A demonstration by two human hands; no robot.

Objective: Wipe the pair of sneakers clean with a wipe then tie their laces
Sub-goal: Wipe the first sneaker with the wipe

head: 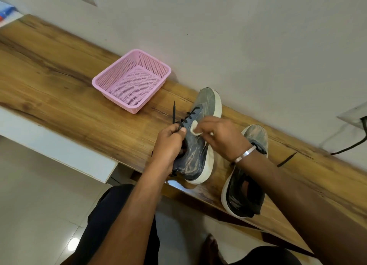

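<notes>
At a wood-grain shelf (59, 70) along a white wall (238, 36), left hand (170, 143) grips a sneaker (198, 145); right hand (220, 137) pinches a wipe (194, 128); pink basket (132, 80) at ten o'clock.

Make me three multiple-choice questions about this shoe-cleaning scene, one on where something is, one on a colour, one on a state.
1. Where is the basket?
A. On the wooden counter
B. On the floor
C. On a sneaker

2. What colour is the basket?
A. Blue
B. Green
C. Pink

3. What does the right hand hold?
A. Nothing
B. A white wipe
C. A brush

Answers:
1 A, it sits on the wood beyond the sneakers.
2 C, its mesh is pink.
3 B, the fingers pinch the wipe against the nearer-left sneaker, while the left hand grips its lace.
</notes>
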